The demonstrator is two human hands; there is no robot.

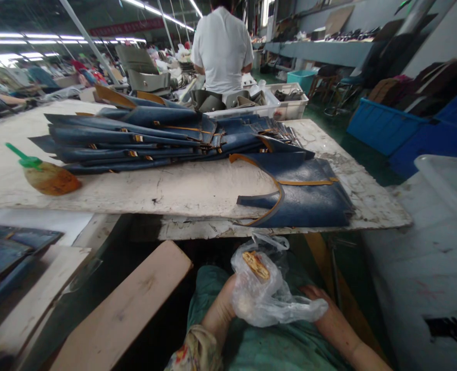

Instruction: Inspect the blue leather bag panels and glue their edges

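On my lap, a thin clear plastic bag [265, 304] holds a piece of layered, filled flatbread [256, 265], whose browned edge sticks out at the top. My left hand [239, 296] is closed around the bag and the food from the left, its fingers mostly covered by the crinkled plastic. The bag's loose side stretches across to my right hand [321, 304], which is closed on it; part of the fingers is hidden behind the plastic. Beyond the bag, a blue leather piece [309, 190] with a tan-edged curved cutout lies at the table's front edge.
A stack of folded blue leather pieces [135, 136] covers the middle of the white worktable [166, 190]. At its left lies a green-capped glue bottle [50, 175]. A board [131, 304] slants beside my left leg. White bins [425, 257] stand right; a person [223, 49] sits ahead.
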